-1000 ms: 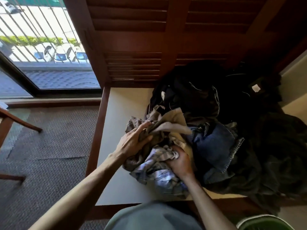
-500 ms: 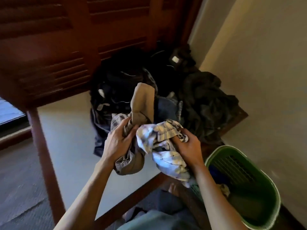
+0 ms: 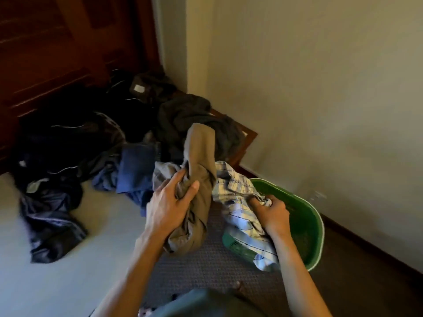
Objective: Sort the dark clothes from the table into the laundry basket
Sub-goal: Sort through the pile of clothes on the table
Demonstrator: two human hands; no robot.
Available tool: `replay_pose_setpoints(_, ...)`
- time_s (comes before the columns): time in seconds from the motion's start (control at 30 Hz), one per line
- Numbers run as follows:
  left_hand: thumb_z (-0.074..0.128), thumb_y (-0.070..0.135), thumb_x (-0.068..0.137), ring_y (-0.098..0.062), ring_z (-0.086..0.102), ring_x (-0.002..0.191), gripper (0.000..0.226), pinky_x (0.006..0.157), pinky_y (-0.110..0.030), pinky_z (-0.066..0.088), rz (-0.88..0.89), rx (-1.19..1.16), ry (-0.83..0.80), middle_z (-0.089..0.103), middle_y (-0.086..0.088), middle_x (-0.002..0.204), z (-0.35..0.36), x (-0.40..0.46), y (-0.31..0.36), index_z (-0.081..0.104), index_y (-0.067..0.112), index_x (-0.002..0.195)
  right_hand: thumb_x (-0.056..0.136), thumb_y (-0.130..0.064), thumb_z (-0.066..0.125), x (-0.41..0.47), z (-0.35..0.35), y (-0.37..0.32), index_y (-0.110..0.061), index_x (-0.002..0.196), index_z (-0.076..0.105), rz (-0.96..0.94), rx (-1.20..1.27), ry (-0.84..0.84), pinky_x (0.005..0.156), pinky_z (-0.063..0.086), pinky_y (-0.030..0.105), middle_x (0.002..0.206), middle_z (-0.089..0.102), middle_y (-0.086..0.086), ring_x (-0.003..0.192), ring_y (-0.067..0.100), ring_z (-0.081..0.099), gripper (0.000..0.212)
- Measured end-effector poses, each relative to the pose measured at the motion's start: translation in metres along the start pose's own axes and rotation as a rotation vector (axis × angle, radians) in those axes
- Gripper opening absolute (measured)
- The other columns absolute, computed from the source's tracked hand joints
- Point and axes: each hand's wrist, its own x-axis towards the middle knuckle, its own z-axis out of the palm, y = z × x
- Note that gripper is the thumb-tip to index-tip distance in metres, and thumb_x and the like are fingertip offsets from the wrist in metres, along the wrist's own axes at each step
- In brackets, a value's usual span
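Observation:
My left hand grips an olive-brown garment, lifted off the table and hanging over the carpet between table and basket. A pale plaid shirt is bunched in my right hand, and its tail drapes over the near rim of the green laundry basket on the floor at the right. A heap of dark clothes lies on the cream table, with a blue denim piece at its near edge and a dark grey garment by the far corner.
A pale wall stands close behind the basket. Dark wooden shutters back the table. Grey carpet shows between table and basket. A grey-green clothed part of my body fills the bottom edge.
My view has swung right from the window toward the basket. Both hands lifted the olive-brown garment and plaid shirt off the pile and carried them right; the plaid shirt now hangs over the basket rim.

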Motion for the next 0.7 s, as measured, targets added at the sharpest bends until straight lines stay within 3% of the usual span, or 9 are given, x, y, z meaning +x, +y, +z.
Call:
replay_pose_setpoints(0.13, 0.041, 0.078, 0.089, -0.031, 0.06, 0.121, 0.062, 0.094, -0.045, 0.053, 0.078, 0.029, -0.224, 0.056, 0.003, 0.143, 0.097, 0.0, 0.07, 0.037, 0.05, 0.144, 0.074, -0.071, 0.066, 0.018, -0.057, 0.05, -0.02, 0.115, 0.07, 0.041, 0.038, 0.03, 0.091, 0.053, 0.04, 0.11, 0.073, 0.0, 0.102, 0.023, 0.068, 0.065)
replay_pose_setpoints(0.23, 0.041, 0.076, 0.091, -0.03, 0.057, 0.125, 0.061, 0.098, -0.049, 0.05, 0.097, 0.037, -0.386, 0.054, 0.004, 0.144, 0.158, 0.001, 0.104, 0.037, 0.048, 0.145, 0.086, -0.057, 0.069, 0.022, -0.099, 0.077, -0.022, 0.101, 0.059, 0.108, 0.126, 0.047, 0.077, 0.046, 0.025, 0.094, 0.064, -0.016, 0.085, 0.005, 0.061, 0.04)
replay_pose_setpoints(0.3, 0.042, 0.074, 0.092, -0.028, 0.056, 0.126, 0.061, 0.101, -0.049, 0.047, 0.077, 0.029, -0.474, 0.055, 0.004, 0.143, 0.184, -0.001, 0.12, 0.036, 0.047, 0.147, 0.089, -0.044, 0.072, 0.022, -0.124, 0.091, -0.028, 0.112, 0.059, 0.148, 0.183, 0.079, 0.073, 0.041, 0.018, 0.087, 0.054, -0.022, 0.075, -0.007, 0.05, 0.031)
replay_pose_setpoints(0.37, 0.042, 0.074, 0.092, -0.029, 0.054, 0.128, 0.062, 0.104, -0.052, 0.046, 0.08, 0.043, -0.528, 0.054, 0.004, 0.142, 0.205, 0.002, 0.131, 0.035, 0.047, 0.147, 0.088, -0.043, 0.074, 0.028, -0.137, 0.11, -0.016, 0.127, 0.063, 0.175, 0.239, 0.122, 0.087, 0.042, 0.025, 0.096, 0.059, -0.015, 0.083, -0.002, 0.055, 0.049)
replay_pose_setpoints(0.47, 0.041, 0.075, 0.091, -0.03, 0.055, 0.127, 0.062, 0.103, -0.057, 0.047, 0.111, 0.062, -0.574, 0.055, 0.003, 0.141, 0.226, 0.014, 0.143, 0.034, 0.048, 0.147, 0.085, -0.049, 0.075, 0.037, -0.145, 0.124, -0.011, 0.139, 0.056, 0.257, 0.284, 0.181, 0.1, 0.044, 0.035, 0.133, 0.064, 0.006, 0.12, 0.023, 0.059, 0.069)
replay_pose_setpoints(0.6, 0.044, 0.072, 0.093, -0.033, 0.053, 0.128, 0.061, 0.102, -0.054, 0.047, 0.111, 0.075, -0.553, 0.053, -0.001, 0.143, 0.244, 0.032, 0.155, 0.037, 0.047, 0.147, 0.086, -0.042, 0.076, 0.064, -0.15, 0.135, -0.01, 0.136, 0.059, 0.269, 0.349, 0.243, 0.094, 0.043, 0.031, 0.136, 0.062, 0.009, 0.121, 0.024, 0.058, 0.062)
replay_pose_setpoints(0.7, 0.044, 0.074, 0.091, -0.035, 0.052, 0.129, 0.062, 0.102, -0.052, 0.046, 0.107, 0.098, -0.551, 0.052, -0.004, 0.145, 0.259, 0.049, 0.155, 0.037, 0.047, 0.147, 0.084, -0.043, 0.078, 0.091, -0.147, 0.15, -0.009, 0.14, 0.057, 0.321, 0.373, 0.245, 0.101, 0.044, 0.033, 0.14, 0.059, 0.01, 0.127, 0.027, 0.056, 0.068)
